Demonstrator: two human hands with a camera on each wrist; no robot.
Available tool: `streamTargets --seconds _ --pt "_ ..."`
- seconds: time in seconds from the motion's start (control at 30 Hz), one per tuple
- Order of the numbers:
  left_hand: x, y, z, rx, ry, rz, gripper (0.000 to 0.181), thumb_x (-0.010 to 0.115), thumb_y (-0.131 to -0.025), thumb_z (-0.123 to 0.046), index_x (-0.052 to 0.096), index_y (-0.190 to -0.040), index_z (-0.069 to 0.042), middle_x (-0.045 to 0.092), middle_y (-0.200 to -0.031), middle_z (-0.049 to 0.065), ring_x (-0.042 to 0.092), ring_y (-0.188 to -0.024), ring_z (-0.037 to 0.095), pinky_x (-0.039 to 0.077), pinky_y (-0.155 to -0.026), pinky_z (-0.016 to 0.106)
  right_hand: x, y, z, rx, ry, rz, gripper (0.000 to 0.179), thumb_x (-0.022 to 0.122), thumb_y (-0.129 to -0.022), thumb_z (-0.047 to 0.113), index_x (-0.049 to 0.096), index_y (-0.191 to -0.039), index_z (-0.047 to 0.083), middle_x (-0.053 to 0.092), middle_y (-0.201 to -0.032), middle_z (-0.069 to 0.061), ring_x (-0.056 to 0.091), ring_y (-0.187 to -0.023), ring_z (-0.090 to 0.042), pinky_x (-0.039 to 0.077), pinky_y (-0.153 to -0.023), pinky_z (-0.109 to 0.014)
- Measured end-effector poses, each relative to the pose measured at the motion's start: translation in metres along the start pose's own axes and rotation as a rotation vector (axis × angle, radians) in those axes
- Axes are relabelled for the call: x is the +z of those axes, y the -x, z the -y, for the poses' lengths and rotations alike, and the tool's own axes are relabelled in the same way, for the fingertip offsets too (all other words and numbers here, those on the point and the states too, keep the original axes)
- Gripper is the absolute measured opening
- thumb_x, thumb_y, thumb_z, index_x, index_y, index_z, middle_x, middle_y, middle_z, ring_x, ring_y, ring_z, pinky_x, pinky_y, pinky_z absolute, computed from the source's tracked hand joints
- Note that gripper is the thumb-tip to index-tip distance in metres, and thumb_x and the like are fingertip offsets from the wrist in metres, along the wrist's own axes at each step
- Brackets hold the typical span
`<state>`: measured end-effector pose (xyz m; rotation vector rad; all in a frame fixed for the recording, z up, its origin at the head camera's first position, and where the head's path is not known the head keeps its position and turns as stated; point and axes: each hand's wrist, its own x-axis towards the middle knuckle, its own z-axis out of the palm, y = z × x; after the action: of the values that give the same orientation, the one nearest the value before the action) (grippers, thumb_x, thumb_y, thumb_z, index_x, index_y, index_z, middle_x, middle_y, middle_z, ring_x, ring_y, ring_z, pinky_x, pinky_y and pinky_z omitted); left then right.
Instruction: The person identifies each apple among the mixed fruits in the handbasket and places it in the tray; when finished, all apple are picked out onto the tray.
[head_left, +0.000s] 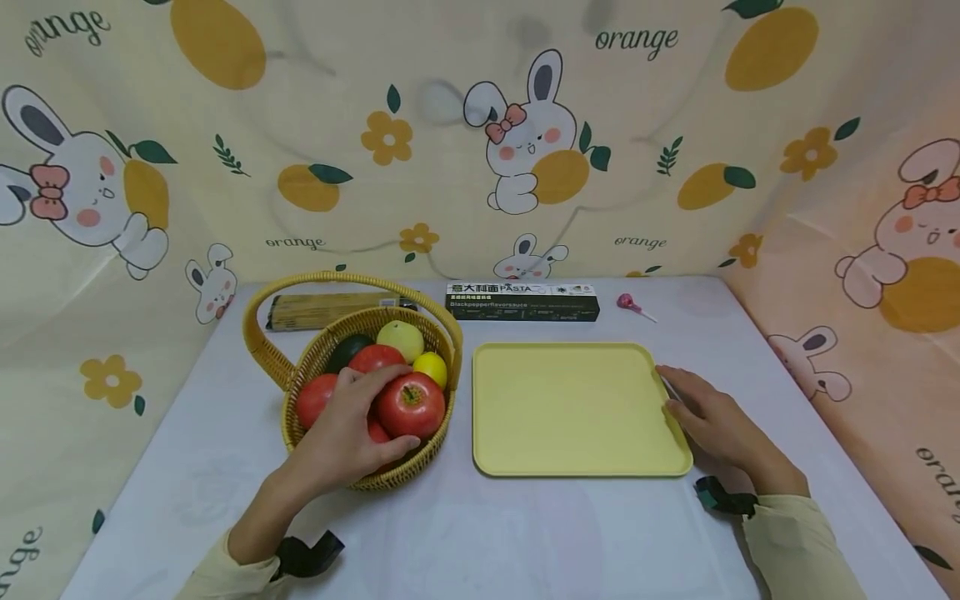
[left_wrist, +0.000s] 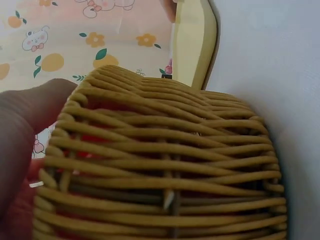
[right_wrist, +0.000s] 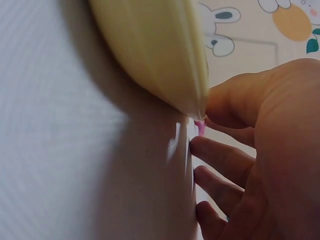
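In the head view my left hand [head_left: 348,433] reaches into the wicker basket [head_left: 405,477], thumb and fingers curved round a red apple [head_left: 410,406] at its front. Other fruit lies around it: another red one [head_left: 313,398], a pale green one [head_left: 401,339], a small yellow one [head_left: 431,368] and a dark green one [head_left: 347,353]. In the left wrist view the basket's woven side [left_wrist: 165,150] hides most of the grip. My right hand [head_left: 716,421] rests at the right edge of the yellow tray [head_left: 577,408], its fingers relaxed, the thumb close against the rim [right_wrist: 197,95].
Behind the basket lies a bundle of spaghetti [head_left: 322,310]. A black and white pasta box [head_left: 522,303] stands behind the tray, with a pink lollipop [head_left: 628,302] to its right. The basket's tall handle [head_left: 262,337] arches over its back. A printed cloth [head_left: 420,100] surrounds the white table [head_left: 525,533].
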<state>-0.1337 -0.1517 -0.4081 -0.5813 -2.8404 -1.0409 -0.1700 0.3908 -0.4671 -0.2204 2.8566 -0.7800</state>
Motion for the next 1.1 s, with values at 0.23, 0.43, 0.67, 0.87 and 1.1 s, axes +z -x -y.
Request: streamTargets --seconds 0.23,0.43,0.67,0.87,1.1 --pt "-0.008 0.003 -0.002 0.097 0.114 -0.094 0.085 0.101 -0.077 -0.031 0.059 -0.15 -0.022 0.066 -0.147 -0.001 0.062 -0.129 0.023 0.065 -0.094 0.049 -0.001 -0.002 0.001 0.007 -0.014 0.018 0.071 0.057 -0.114 0.038 0.028 -0.175 0.016 0.025 -0.179 -0.027 0.023 -0.162 -0.058 0.028 -0.122 -0.081" --pt "-0.018 -0.002 -0.02 0.139 0.239 -0.099 0.082 0.098 -0.081 -0.03 0.057 -0.152 -0.022 0.065 -0.147 -0.003 0.067 -0.128 0.019 0.067 -0.095 0.04 -0.003 -0.001 0.001 0.011 -0.001 0.018 0.07 0.054 -0.115 0.039 0.026 -0.175 0.016 0.025 -0.178 -0.028 0.024 -0.161 -0.059 0.028 -0.12 -0.083" --pt "-0.016 -0.023 -0.052 0.22 0.38 0.009 0.08 0.096 -0.084 -0.026 0.058 -0.154 -0.025 0.066 -0.147 -0.005 0.069 -0.128 0.018 0.065 -0.099 0.035 -0.002 0.0 0.0 0.029 -0.004 0.025 0.07 0.055 -0.115 0.039 0.026 -0.176 0.018 0.025 -0.178 -0.028 0.023 -0.161 -0.059 0.028 -0.119 -0.084" --pt "0.004 -0.041 -0.084 0.308 0.435 0.094 0.08 0.093 -0.085 -0.025 0.057 -0.156 -0.02 0.066 -0.146 -0.006 0.067 -0.128 0.013 0.063 -0.101 0.031 0.0 0.0 -0.001 0.034 -0.017 0.024 0.07 0.054 -0.115 0.04 0.025 -0.176 0.019 0.023 -0.179 -0.027 0.022 -0.162 -0.059 0.028 -0.119 -0.084" --pt "0.038 -0.064 -0.12 0.422 0.531 0.167 0.079 0.093 -0.086 -0.023 0.056 -0.156 -0.017 0.066 -0.148 -0.003 0.064 -0.131 0.009 0.062 -0.1 0.026 0.001 -0.001 -0.002 0.019 -0.004 0.028 0.07 0.053 -0.116 0.04 0.025 -0.176 0.018 0.024 -0.178 -0.028 0.022 -0.161 -0.06 0.028 -0.119 -0.084"
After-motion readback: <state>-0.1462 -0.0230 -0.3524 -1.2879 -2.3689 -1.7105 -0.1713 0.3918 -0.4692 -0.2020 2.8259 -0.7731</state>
